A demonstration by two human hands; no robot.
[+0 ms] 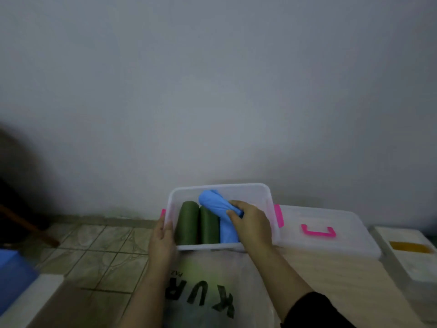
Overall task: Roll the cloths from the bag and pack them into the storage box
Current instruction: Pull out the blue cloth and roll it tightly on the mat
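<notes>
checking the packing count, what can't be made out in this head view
- Right part of the storage box floor: the right hand and the blue roll it grips cover it, so any more rolls there stay unseen.
- Bag: cut off by the bottom edge and the arms; its print is incomplete, its contents hidden.
- Left hand fingers: their tips are hidden behind the box wall.
- Dark shape at far left: blurred.

- A room in a home, by the look of it, with someone working down at floor level against a bare, pale wall (212,91).
- Worn, patterned floor tiles (104,247) fill the lower left of the frame.
- Ordinary household storage sits about: a clear plastic storage box (264,192) with pink clips at lower centre, and its lid (331,233) just to the right.
- A dark piece of furniture (14,197), blurred, stands at the left edge.
</notes>
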